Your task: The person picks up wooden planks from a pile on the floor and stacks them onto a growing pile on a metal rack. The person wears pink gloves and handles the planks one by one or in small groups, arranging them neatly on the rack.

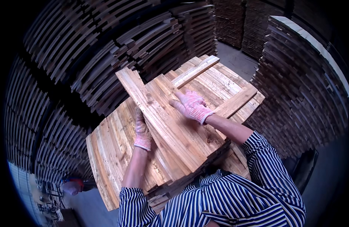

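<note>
A wide stack of pale wooden boards (114, 145) lies in front of me. One loose wooden board (155, 104) rests aslant across its top, its far end pointing to the upper left. My left hand (142, 130), in a pink and white knit glove, is at this board's left edge with its fingers stretched along it; its inner side is partly hidden by the board. My right hand (191, 105), gloved alike, is over the boards to the right, fingers apart and nothing gripped.
Two crosswise wooden strips, a far strip (197, 70) and a nearer strip (236, 101), lie on the stack's right part. Tall board piles (144, 45) rise behind and to the left, and another pile (292, 83) stands at the right. Grey floor (235, 58) shows between piles.
</note>
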`<state>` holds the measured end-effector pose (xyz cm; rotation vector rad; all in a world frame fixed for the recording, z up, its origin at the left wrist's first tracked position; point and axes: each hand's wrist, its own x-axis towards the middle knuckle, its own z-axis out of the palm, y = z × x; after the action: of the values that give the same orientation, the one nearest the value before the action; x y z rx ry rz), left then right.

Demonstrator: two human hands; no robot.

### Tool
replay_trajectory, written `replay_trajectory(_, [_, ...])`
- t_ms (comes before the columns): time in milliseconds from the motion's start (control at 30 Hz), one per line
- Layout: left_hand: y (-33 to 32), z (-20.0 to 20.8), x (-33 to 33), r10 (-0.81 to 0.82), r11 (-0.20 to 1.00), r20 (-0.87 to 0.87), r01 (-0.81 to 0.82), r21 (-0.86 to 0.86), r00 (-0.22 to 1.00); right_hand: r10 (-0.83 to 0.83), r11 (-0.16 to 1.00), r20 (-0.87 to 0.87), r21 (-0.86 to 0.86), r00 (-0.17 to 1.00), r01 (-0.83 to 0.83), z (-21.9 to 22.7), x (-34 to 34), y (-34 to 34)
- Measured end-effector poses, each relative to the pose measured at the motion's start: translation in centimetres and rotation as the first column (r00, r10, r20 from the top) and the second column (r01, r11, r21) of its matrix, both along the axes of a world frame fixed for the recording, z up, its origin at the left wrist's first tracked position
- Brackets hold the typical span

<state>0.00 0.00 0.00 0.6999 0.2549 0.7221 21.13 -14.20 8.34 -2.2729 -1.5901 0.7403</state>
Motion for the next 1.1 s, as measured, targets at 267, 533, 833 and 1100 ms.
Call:
replay_trajectory(267, [-6.1, 5.5, 4.3, -0.035, 0.996, -0.046, 0.031, -0.089, 0.998, -0.049, 0.97, -0.132, 0.229, 0.99, 0.079, 5.3, -2.0, -3.8])
replay_trajectory(533, [-5.7, 2.5, 6.8, -0.078, 0.976, 0.034, 0.083, -0.202, 0.996, -0.016, 0.97, 0.123, 0.242, 0.992, -0.015, -3.7, 7.6, -4.6])
replay_trajectory(833, [-6.1, 5.2, 10.5, 0.101, 0.995, -0.137, -0.101, 0.002, 0.986, -0.01, 0.966, -0.174, 0.251, 0.985, 0.054, 3.1, 2.0, -3.3])
replay_trajectory(1100, [-3.5, 0.5, 10.3, -0.172, 0.974, -0.079, 0.157, -0.166, 0.982, -0.137, 0.981, 0.035, 0.146, 0.99, 0.13, -3.2, 15.2, -5.3])
